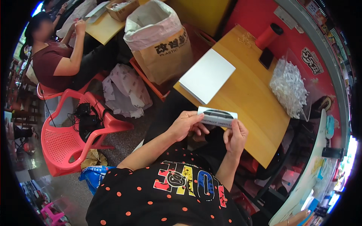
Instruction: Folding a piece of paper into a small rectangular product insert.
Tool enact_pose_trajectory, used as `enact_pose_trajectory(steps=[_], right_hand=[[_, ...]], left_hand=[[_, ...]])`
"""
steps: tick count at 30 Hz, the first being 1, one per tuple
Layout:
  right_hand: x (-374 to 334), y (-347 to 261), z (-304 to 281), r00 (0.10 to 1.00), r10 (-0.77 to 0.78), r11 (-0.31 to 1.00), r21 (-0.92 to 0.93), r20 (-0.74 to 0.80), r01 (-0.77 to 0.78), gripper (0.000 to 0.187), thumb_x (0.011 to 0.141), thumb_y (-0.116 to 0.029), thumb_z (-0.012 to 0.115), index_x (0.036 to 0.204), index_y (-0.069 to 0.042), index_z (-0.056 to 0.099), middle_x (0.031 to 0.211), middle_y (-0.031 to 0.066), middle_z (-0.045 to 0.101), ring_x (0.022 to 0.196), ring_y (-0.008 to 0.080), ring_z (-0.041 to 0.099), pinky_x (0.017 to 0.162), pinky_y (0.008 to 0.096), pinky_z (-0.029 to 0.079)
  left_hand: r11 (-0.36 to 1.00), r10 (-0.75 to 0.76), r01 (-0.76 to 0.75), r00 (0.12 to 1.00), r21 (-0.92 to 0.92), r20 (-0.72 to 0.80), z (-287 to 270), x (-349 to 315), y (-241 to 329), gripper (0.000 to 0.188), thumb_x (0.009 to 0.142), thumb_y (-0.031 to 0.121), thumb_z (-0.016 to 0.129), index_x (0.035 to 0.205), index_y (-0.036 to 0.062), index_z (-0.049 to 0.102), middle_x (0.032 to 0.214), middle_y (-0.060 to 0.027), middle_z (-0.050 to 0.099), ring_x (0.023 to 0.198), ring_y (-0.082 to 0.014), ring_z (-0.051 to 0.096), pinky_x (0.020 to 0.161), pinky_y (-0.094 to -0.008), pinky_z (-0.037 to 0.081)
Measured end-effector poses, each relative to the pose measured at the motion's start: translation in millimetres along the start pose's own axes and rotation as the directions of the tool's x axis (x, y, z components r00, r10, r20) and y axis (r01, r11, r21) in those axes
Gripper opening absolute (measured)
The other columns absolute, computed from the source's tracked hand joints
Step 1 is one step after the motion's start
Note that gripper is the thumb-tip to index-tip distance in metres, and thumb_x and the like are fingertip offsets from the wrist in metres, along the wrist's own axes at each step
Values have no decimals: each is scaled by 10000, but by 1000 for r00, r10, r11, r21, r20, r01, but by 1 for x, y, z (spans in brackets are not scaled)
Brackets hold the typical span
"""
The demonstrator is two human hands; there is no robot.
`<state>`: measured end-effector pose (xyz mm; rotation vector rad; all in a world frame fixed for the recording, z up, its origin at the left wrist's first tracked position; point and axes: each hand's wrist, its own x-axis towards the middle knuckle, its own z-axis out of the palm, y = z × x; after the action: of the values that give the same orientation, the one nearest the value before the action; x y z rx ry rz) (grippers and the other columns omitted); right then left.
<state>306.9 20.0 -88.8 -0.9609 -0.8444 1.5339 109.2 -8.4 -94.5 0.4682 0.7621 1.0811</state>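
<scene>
A small white carton or card sleeve [217, 117], with dark print and grey edging, is held in front of my body at the near edge of the wooden table [256, 101]. My left hand [187, 125] pinches its left end between thumb and fingers. At the right end, the thumb and fingertips of my right hand [235, 138] close on its lower corner. Whether the piece is folded shut or hollow, I cannot tell. Just beyond it on the tabletop lies a neat stack of white sheets or cards [208, 73].
A clear bag of small white pieces [288, 90] sits at the table's right, near a dark phone [266, 58] and a red cylinder [269, 35]. A large paper sack [160, 45] stands beyond the table's left. A red plastic chair [69, 141] holds black cables; another person [56, 62] sits behind.
</scene>
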Motion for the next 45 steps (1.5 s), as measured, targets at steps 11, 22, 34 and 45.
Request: enact_pose_trajectory(steps=[11,22,34,45], right_hand=[[7,-9,7,978,-205,978,-57,-30,203,382,998,-238,402,1056,80,606,1062,225,645,512,89,521,473,183,417],[29,-5,54,758,-412,226,-750,505,622,429,777,-145,703,1151,33,592,1211,128,592,771,236,587,726,311,461],[61,25,53,581,-394,-149,-674,712,724,234,784,-31,652,1015,1,641,1070,108,655,769,212,636,655,309,458],[12,-23,50,356,-493,71,-371,794,926,241,714,-4,648,954,15,649,919,137,651,753,252,637,617,312,503]], left_hand=[[618,745,-472,608,629,-276,-27,-47,139,225,923,178,556,882,-31,630,745,-84,630,600,-126,595,571,-240,476],[142,850,22,510,990,-133,-151,43,264,560,825,344,651,1242,-16,548,1047,-150,665,904,-173,628,835,-304,479],[732,573,-325,769,599,-283,-84,-17,68,207,916,84,548,1045,-45,644,975,-107,676,863,-159,661,745,-254,520],[940,82,-84,996,-330,-20,-49,-13,57,512,979,412,384,1209,-24,524,1119,-169,621,970,-254,642,813,-365,541]])
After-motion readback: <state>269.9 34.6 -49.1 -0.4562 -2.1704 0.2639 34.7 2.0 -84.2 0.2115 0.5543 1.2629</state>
